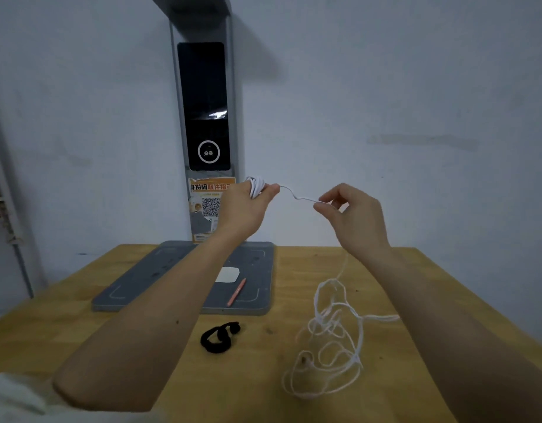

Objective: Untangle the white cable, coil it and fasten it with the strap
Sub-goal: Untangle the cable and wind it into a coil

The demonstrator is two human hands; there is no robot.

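Lying below the right hand, most of the white cable is a loose tangle on the table, w/ the black strap below the left hand. Right thumb & forefinger pinch the strand; left fist grips a small coil. Risk: pulling taut could cinch the loops into a knot, or the coil slips loose.
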